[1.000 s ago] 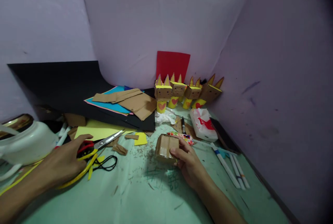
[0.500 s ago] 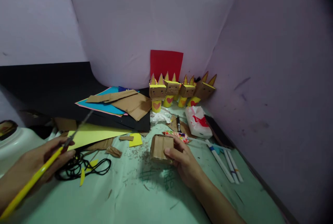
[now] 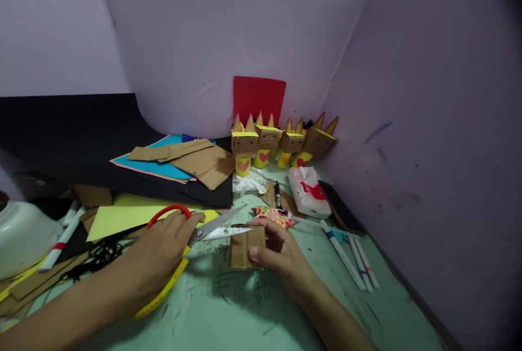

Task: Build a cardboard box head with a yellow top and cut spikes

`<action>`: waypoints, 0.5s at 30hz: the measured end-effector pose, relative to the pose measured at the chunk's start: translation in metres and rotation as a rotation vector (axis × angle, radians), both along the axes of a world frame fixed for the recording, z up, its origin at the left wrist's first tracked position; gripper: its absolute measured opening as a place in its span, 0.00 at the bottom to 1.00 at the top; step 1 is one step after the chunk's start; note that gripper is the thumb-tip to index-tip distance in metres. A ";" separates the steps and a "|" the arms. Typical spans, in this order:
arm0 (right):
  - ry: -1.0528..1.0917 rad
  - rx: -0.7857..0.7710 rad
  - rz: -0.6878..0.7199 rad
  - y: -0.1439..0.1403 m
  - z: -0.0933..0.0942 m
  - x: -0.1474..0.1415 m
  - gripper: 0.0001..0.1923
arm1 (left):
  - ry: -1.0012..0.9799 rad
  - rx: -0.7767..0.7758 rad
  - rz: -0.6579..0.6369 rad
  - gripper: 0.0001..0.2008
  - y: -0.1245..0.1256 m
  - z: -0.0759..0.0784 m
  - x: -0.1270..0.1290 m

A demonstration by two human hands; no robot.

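Note:
My left hand point(image 3: 163, 247) grips a pair of scissors point(image 3: 200, 232) with one red and one yellow handle loop. The blades are spread and point right, with the lower one at the top edge of a small brown cardboard box point(image 3: 240, 250). Whether that blade touches the cardboard, I cannot tell. My right hand point(image 3: 281, 250) holds this box from its right side, thumb on the front face and fingers behind. A yellow paper piece point(image 3: 211, 215) lies behind the scissors, partly covered by my left hand.
Several cardboard figures with pointed ears point(image 3: 244, 147) stand at the back before a red sheet point(image 3: 259, 99). A tissue pack point(image 3: 310, 192) and white markers point(image 3: 345, 258) lie right. Cardboard strips point(image 3: 171, 152), yellow paper point(image 3: 118, 217) and a white container point(image 3: 24, 239) are left.
My left hand has swung right from the left side to the box, and the scissors' blades have come into view, spread apart. The box has moved slightly down and left in my right hand.

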State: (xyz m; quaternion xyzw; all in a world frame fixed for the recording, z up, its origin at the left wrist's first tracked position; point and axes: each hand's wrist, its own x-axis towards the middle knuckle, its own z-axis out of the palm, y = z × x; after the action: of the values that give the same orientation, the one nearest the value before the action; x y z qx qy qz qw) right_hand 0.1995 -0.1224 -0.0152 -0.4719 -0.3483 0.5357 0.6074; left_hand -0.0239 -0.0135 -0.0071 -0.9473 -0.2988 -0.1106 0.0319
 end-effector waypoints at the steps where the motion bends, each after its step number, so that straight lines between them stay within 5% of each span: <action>1: -0.004 -0.004 0.014 0.000 -0.001 0.000 0.20 | 0.027 0.018 -0.031 0.27 0.001 -0.001 0.000; 11: -0.111 -0.034 0.044 -0.001 0.001 -0.003 0.22 | 0.336 -0.005 0.042 0.31 -0.008 0.018 0.012; 15: -0.138 -0.020 0.040 -0.001 -0.001 -0.002 0.22 | 0.318 0.037 0.034 0.31 -0.008 0.013 0.010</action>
State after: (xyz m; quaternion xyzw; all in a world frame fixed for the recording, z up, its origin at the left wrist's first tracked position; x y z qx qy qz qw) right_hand 0.1973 -0.1238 -0.0157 -0.5066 -0.3936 0.5174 0.5663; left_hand -0.0137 -0.0220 0.0063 -0.9469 -0.3040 0.0358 0.0981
